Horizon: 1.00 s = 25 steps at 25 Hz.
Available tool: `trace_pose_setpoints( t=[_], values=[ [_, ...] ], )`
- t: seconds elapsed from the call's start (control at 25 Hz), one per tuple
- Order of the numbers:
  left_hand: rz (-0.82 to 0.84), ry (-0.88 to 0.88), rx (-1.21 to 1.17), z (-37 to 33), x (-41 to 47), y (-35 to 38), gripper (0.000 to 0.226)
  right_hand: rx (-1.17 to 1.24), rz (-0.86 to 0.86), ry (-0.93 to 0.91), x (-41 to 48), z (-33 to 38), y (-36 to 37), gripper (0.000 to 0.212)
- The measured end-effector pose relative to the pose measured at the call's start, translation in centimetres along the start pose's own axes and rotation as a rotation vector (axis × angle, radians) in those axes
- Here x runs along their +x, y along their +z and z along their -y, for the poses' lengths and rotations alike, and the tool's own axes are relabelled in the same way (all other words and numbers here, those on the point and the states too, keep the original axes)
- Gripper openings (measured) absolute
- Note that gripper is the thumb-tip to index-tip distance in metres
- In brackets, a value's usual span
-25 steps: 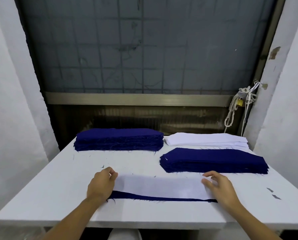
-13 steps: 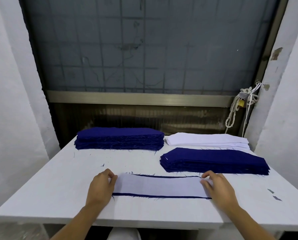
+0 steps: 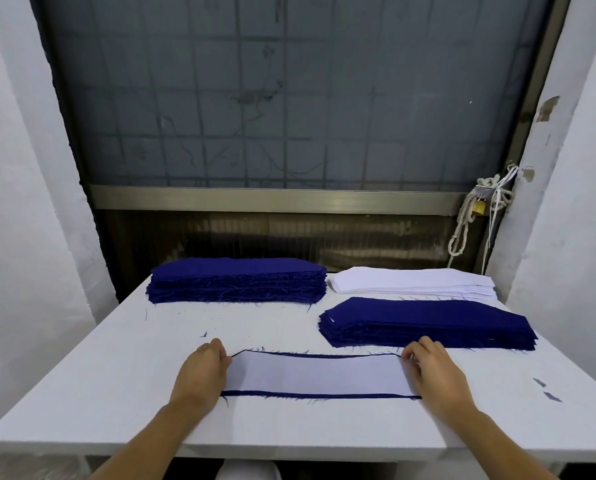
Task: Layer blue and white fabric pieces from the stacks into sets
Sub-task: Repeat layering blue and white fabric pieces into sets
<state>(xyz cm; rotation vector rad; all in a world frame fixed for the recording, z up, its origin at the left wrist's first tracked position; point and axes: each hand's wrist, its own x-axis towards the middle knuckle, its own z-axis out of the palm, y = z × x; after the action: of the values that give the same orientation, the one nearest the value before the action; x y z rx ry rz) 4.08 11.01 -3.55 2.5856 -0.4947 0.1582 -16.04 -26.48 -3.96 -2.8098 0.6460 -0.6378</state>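
Observation:
A white fabric strip (image 3: 319,375) lies on a blue fabric piece (image 3: 317,396) near the front of the white table (image 3: 116,393); thin blue margins show along its far and near edges. My left hand (image 3: 204,374) pinches the left end of this set. My right hand (image 3: 435,374) pinches the right end. A tall blue stack (image 3: 237,280) sits at the back left. A white stack (image 3: 410,280) lies at the back right, with a lower blue stack (image 3: 428,323) just in front of it.
Two small fabric scraps (image 3: 546,389) lie on the table's right side. A knotted rope with a padlock (image 3: 476,209) hangs at the right of the window frame. White walls close in on both sides.
The white strip has slid toward the far edge of the blue piece, so a blue margin now shows on both long sides. Both hands moved a little farther from me with it.

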Motion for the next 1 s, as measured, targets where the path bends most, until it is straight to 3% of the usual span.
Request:
trace_pose_setpoints(
  t=[0.16,0.36,0.68,1.0],
  values=[
    [0.254,0.009,0.130,-1.1,1.9,-2.0,0.008,-0.138,0.048,-0.063,0.7,-0.1,-0.7,0.009],
    [0.497,0.107,0.466,-5.3,5.7,-4.6,0.028,-0.222,0.119,-0.061,3.3,0.7,-2.1,0.019],
    [0.351,0.184,0.196,-16.2,13.1,-2.6,0.012,0.033,0.091,0.110,11.0,0.3,-4.0,0.019],
    [0.288,0.224,-0.022,-23.9,20.1,3.8,0.021,0.073,0.126,0.184,19.7,-2.8,-1.6,0.010]
  ],
)
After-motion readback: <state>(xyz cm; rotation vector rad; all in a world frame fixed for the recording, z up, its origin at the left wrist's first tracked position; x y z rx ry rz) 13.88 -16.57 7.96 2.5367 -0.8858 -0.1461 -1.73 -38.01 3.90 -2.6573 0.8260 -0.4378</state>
